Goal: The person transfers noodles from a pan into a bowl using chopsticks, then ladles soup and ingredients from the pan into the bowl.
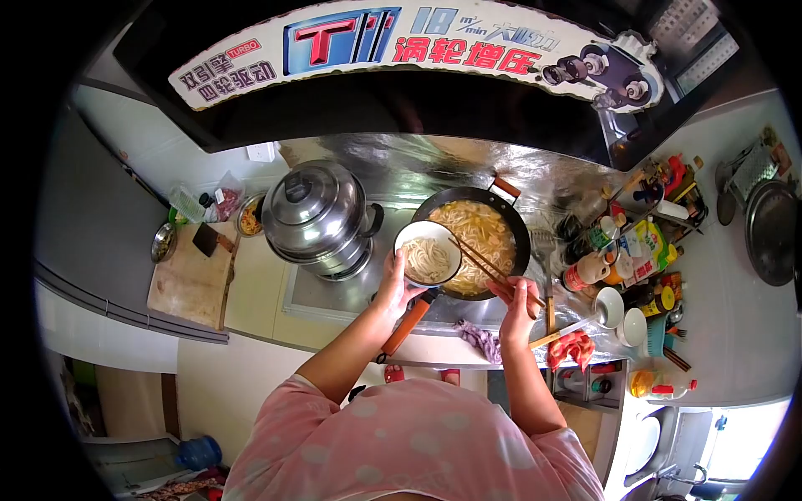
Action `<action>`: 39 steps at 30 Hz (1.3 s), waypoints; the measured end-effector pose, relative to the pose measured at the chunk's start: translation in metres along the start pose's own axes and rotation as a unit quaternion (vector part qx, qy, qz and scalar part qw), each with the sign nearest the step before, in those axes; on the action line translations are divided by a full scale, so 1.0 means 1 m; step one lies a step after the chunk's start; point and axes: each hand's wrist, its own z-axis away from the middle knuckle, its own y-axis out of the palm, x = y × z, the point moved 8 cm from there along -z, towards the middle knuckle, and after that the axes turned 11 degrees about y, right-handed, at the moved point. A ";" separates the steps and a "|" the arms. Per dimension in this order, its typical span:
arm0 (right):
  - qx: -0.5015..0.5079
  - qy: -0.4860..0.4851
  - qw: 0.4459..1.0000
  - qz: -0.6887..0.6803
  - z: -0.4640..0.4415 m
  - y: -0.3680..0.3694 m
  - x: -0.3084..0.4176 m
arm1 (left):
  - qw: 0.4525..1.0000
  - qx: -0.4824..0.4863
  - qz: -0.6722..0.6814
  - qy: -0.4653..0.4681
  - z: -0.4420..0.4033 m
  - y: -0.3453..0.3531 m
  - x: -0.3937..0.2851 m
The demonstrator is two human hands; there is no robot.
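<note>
My left hand [396,288] grips a white bowl [403,242] by its left side, with pale noodles [428,259] inside. In my right hand [519,302] is a pair of wooden chopsticks [483,260], their tips at the bowl's right rim. Behind and to the right of the bowl, a black wok [522,242] on the stove holds noodles in yellowish broth [476,225]. The bowl hides part of the wok's left side. The wok's orange-brown handle [407,324] points toward me, below my left hand.
A large steel steamer pot [316,217] stands left of the wok. Further left, a cleaver [209,240] lies on a cutting board [188,288]. Bottles [585,273] and small white bowls [632,326] crowd the right side. A spatula [545,250] and cloths [572,348] lie near my right hand.
</note>
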 end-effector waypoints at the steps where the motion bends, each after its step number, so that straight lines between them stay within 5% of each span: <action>1: 0.008 -0.019 0.999 0.047 0.002 0.003 0.004 | 1.000 0.000 -0.001 0.000 0.000 0.001 0.000; 6: 0.029 -0.160 0.951 0.263 0.011 0.022 0.024 | 0.999 -0.030 -0.024 -0.003 0.001 0.000 -0.001; 9: -0.016 -0.078 0.993 0.087 0.011 0.010 0.024 | 0.999 -0.043 -0.025 0.000 0.000 -0.005 0.000; 15: -0.075 0.007 0.997 0.028 -0.011 -0.023 -0.010 | 0.999 -0.031 -0.036 -0.012 0.003 -0.007 -0.005; 22: -0.065 0.160 0.954 -0.243 -0.028 -0.016 -0.064 | 0.999 -0.018 -0.028 -0.029 0.010 0.000 -0.008; 31: -0.021 0.135 0.966 -0.219 -0.019 -0.007 -0.041 | 0.999 -0.038 -0.026 -0.024 0.016 -0.004 -0.008; 36: -0.111 0.045 0.987 -0.111 -0.014 -0.039 -0.016 | 1.000 -0.013 -0.021 -0.019 0.021 -0.005 -0.012; 39: -0.080 0.089 0.990 -0.070 -0.018 -0.043 -0.033 | 0.999 0.015 -0.018 -0.029 0.024 -0.007 -0.012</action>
